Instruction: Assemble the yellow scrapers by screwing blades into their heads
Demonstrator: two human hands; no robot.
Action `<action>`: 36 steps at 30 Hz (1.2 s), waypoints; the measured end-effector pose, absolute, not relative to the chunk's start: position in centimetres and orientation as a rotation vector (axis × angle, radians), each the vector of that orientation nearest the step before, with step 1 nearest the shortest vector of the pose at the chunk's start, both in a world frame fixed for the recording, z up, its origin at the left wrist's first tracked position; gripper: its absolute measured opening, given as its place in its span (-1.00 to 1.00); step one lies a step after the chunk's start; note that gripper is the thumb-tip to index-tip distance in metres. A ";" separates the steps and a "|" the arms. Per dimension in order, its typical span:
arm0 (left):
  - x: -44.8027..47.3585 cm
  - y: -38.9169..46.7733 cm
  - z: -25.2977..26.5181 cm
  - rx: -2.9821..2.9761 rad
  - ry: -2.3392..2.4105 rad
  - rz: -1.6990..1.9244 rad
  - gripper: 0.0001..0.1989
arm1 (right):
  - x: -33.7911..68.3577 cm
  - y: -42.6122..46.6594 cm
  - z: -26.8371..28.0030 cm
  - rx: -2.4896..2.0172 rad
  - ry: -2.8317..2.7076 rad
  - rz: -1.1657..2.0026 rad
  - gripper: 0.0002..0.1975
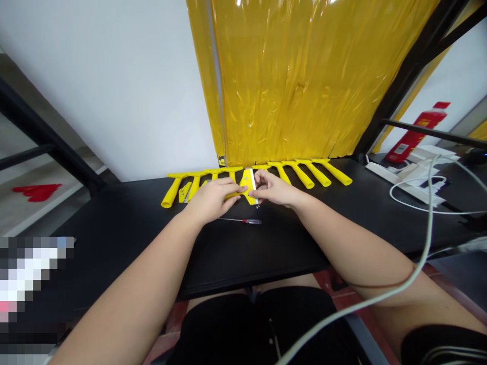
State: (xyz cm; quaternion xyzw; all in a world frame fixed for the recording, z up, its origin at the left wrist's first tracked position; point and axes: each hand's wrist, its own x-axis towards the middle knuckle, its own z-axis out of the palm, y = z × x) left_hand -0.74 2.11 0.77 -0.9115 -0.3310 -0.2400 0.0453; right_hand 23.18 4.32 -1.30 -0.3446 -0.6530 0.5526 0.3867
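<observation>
A yellow scraper (246,180) with a pale metal blade edge is held just above the black table. My left hand (213,198) wraps round its yellow handle, which the fingers mostly hide. With thumb and fingers, my right hand (271,187) pinches the blade edge at the scraper's right side. Close below lies a small screwdriver (251,221) with a clear, red-banded handle. Left of my left hand, a row of yellow scraper handles (172,193) lies along the table's back, with a loose yellow plate (184,192) among them. More yellow handles (304,175) lie beyond my right hand.
The black table (236,258) ends at a white panel (152,101) and a yellow plastic curtain (304,86). White power strips (403,182) and a red bottle (416,133) stand at right. A pale cable (380,299) crosses before my right arm. Black frame posts flank the table.
</observation>
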 end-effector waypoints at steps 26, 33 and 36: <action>-2.0 3.4 0.8 -2.571 -1.418 -0.949 -0.70 | 23.4 5.6 -2.2 -1.129 -2.295 0.329 -0.78; -2.0 3.8 0.5 -2.562 -1.461 -0.958 -0.68 | 21.3 5.6 -3.0 -1.177 -2.518 0.015 -0.69; -1.9 3.7 0.5 -2.570 -1.469 -0.937 -0.68 | 21.0 5.7 -3.2 -1.200 -2.536 -0.008 -0.68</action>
